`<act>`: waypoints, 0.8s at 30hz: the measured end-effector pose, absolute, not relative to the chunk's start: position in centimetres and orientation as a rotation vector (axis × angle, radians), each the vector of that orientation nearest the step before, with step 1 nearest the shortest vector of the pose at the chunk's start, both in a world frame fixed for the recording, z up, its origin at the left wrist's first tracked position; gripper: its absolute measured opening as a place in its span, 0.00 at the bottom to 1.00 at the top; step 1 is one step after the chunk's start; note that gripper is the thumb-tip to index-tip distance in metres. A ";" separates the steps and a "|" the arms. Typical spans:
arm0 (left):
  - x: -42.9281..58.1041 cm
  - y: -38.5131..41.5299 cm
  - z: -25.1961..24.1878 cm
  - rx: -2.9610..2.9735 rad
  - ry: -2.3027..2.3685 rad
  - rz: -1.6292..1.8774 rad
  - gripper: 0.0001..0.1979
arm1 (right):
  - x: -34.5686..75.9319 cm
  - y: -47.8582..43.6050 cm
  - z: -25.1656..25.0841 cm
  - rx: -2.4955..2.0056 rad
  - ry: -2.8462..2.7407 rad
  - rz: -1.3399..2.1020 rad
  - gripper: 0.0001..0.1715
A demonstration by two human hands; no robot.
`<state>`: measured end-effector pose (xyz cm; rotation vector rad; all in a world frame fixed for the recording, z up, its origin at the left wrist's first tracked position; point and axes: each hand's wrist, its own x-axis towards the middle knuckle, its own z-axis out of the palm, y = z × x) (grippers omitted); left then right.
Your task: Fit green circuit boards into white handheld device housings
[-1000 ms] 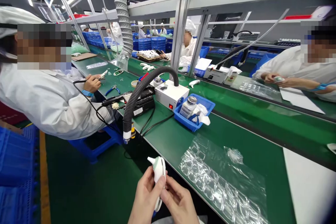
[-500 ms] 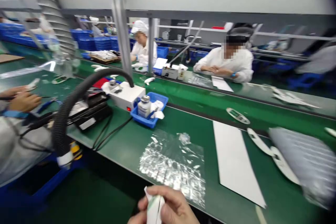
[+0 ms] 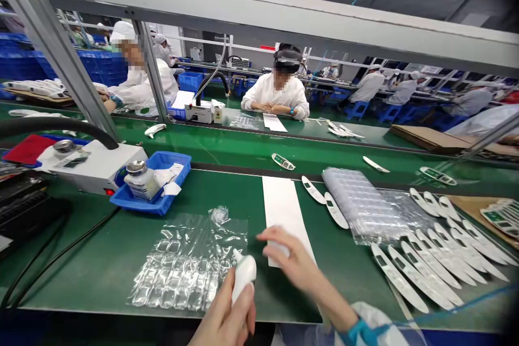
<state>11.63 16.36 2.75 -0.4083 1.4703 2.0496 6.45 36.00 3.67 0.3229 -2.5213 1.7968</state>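
My left hand (image 3: 229, 305) is closed around a white plastic device housing (image 3: 245, 275), whose rounded end points up and away from me. A small white tip sticks out at its left side. My right hand (image 3: 294, 259), slightly blurred, hovers with fingers apart over a long white sheet (image 3: 279, 200) and holds nothing. A blue band (image 3: 362, 331) circles that wrist. Just left of the held housing lies a clear plastic sheet of blister pockets (image 3: 178, 275). Two white housing shells (image 3: 335, 211) lie to the right of the white sheet.
Rows of white shells (image 3: 417, 270) cover the right side of the bench, beside stacked clear blister sheets (image 3: 360, 200). A blue tray (image 3: 170, 159) holds a metal-capped bottle (image 3: 140, 181). Behind runs a green conveyor (image 3: 227, 146) carrying circuit-board shells (image 3: 283, 161). A person (image 3: 278, 89) sits opposite.
My view has swung to the right, bringing the rows of shells into sight. The right hand is now apart from the left, fingers spread. The left still holds the white housing.
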 end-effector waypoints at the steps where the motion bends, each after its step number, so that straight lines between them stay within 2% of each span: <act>1: 10.5 17.4 3.6 -0.263 1.527 1.964 0.29 | 5.1 38.2 3.2 0.303 -2.555 1.537 0.12; 3: 8.2 19.4 4.5 -0.100 1.623 1.971 0.25 | 2.9 41.6 2.0 0.221 -2.578 1.416 0.09; 9: 3.7 24.2 2.1 -0.072 1.642 2.073 0.26 | 1.0 43.9 -0.3 0.174 -2.643 1.384 0.04; 15: 3.5 24.8 1.6 -0.094 1.723 1.993 0.27 | 0.9 43.0 -0.8 0.075 -2.614 1.383 0.06; 19: 3.7 24.7 2.9 -0.107 1.692 2.016 0.28 | 1.6 43.5 0.7 0.059 -2.495 1.540 0.10; 24: 4.6 23.7 4.1 -0.126 1.498 2.075 0.32 | 4.8 40.6 4.9 0.127 -2.360 1.837 0.14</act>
